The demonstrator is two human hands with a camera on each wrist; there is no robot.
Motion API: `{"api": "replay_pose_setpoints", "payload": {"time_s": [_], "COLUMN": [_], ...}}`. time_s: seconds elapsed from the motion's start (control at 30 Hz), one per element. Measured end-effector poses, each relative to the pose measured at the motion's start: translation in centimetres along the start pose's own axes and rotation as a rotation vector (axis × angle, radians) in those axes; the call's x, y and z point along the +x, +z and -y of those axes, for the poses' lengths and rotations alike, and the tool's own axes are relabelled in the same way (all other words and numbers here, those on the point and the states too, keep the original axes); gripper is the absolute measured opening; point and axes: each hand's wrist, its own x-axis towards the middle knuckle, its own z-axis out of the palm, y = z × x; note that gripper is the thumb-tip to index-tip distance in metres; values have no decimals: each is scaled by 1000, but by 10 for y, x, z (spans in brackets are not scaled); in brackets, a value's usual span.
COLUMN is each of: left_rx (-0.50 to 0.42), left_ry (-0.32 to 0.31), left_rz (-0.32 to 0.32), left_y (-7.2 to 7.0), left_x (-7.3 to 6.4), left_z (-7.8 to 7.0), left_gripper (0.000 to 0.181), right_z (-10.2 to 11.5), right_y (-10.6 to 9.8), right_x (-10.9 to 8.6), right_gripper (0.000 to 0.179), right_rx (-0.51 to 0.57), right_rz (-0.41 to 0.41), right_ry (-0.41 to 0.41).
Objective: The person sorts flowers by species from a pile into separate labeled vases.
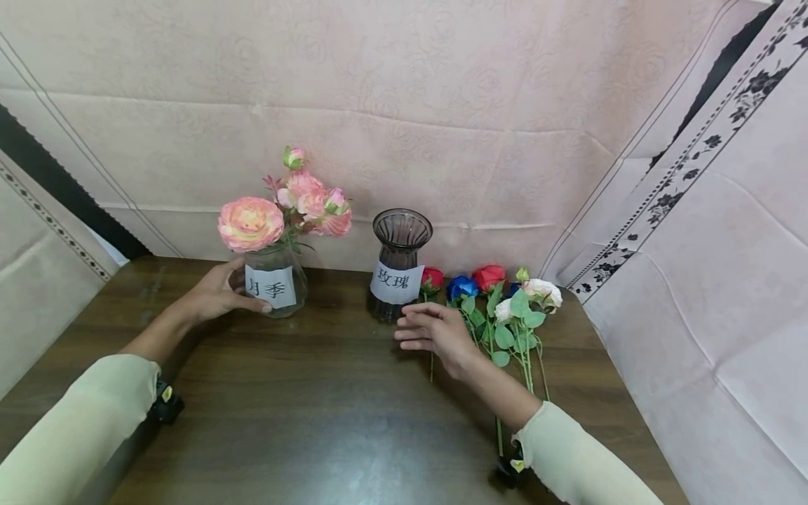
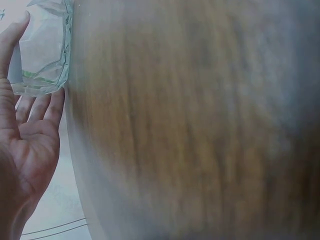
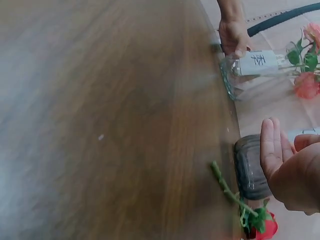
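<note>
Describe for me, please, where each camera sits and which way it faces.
Head: on the person's head, looking forward and down at the table, clear jar and dark vase; left hand, right hand and sleeves show.
Left wrist: worn there, looking along the palm toward the clear jar's base and the table; the left hand shows, not the right.
Right wrist: worn there, looking past the right hand across the table, scene turned sideways; the left hand shows too.
Shared: head and right wrist both show both hands, clear jar and dark vase.

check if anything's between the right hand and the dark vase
Nothing visible is: the right hand is close to the dark vase, and the nearest red rose lies to the vase's right.
</note>
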Motion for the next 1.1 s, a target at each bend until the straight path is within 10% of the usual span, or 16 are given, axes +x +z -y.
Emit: {"api": "replay_pose_setpoints", "payload": {"time_s": [1.1], "left_rx": [16], "left_ry": [-26], "left_rz": [13], "left_y": [0], "left_x": [0], "left_z": [-3], "left_gripper": [95], "right_z": [15], "right_y": [-105], "right_x": [-45], "right_gripper": [45], "right_rx": [25], "right_rz": [-19], "right_ry": [26]}}
